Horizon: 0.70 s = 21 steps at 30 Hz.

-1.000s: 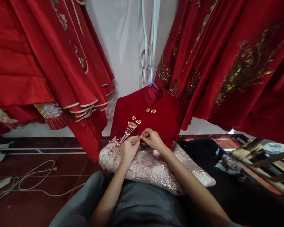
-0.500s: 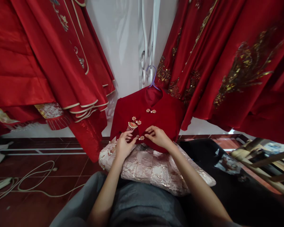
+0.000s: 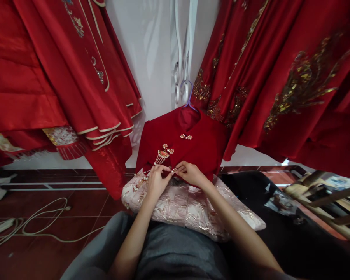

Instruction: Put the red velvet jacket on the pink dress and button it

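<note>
A dark red jacket point(image 3: 154, 134) hangs on a purple hanger point(image 3: 188, 102), its front facing me. Beaded flower clasps run down it: an upper clasp point(image 3: 186, 137) near the collar and a lower clasp point(image 3: 173, 170) by the hem. A fan-shaped brooch point(image 3: 163, 154) with bead strands sits left of the opening. My left hand point(image 3: 157, 178) pinches the left part of the lower clasp between thumb and fingers. From the other side, my right hand point(image 3: 191, 173) is closed on the right part of this clasp. Fingertips partly cover it.
Pale pink brocade fabric point(image 3: 181, 202) lies bunched beneath the jacket, above my lap. Red garments point(image 3: 90, 77) hang at left, and red skirts with gold sequins point(image 3: 251, 109) at right. A white cable point(image 3: 46, 235) coils on the tiled floor. A black surface point(image 3: 251, 190) with a plastic bag point(image 3: 280, 203) is at right.
Both hands have come together at the lower clasp. My left hand has moved right and slightly down, and my right hand has moved left and down. The jacket stays on its hanger.
</note>
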Available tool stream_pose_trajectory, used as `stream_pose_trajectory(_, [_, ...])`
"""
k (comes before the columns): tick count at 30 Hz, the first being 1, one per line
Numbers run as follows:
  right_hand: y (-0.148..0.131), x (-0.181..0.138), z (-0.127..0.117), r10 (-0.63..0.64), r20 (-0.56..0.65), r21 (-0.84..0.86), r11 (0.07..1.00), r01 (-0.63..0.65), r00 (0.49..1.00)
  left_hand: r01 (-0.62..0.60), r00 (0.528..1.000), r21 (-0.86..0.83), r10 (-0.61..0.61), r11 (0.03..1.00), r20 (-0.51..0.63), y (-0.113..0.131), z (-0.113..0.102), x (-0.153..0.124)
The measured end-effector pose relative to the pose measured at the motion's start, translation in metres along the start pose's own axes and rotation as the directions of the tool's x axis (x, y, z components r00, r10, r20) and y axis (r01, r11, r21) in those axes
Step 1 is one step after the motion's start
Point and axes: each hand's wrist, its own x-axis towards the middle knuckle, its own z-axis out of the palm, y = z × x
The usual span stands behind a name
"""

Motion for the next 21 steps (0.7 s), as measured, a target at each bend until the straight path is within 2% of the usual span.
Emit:
stream_pose_trajectory(6, [0.004,0.004,0.004,-0.057,-0.056,0.045,0.997,0.059,0.997,0.073,0.997,-0.190,-0.073,0.979,0.007,0.002,0.006,0.000])
stream_pose_trajectory(9, [0.002,0.004,0.001,-0.060,-0.064,0.056,0.996,0.064,0.996,0.088,0.996,-0.220,-0.089,0.972,0.006,0.003,0.008,0.000])
stream_pose_trajectory(12, [0.000,0.002,-0.009,-0.038,-0.025,0.072,0.997,0.040,0.999,0.055,0.998,-0.223,-0.050,0.973,0.027,0.006,0.003,0.007])
stream_pose_trajectory(14, [-0.002,0.000,-0.021,-0.025,0.059,0.080,0.997,0.021,0.998,-0.002,1.000,-0.161,0.000,0.987,-0.012,0.010,-0.005,0.019])
stream_pose_trajectory(17, [-0.005,-0.006,-0.040,-0.034,0.176,0.068,0.997,0.022,0.984,-0.152,0.982,0.079,0.159,0.985,-0.099,0.017,-0.022,0.042])
stream_pose_trajectory(19, [-0.008,-0.010,-0.049,-0.038,0.181,0.054,0.998,0.029,0.983,-0.264,0.958,0.240,0.283,0.934,-0.050,0.019,-0.031,0.059])
stream_pose_trajectory(21, [-0.011,-0.013,-0.053,-0.041,0.168,0.055,0.998,0.032,0.985,-0.368,0.927,0.340,0.369,0.866,0.063,0.019,-0.036,0.075])
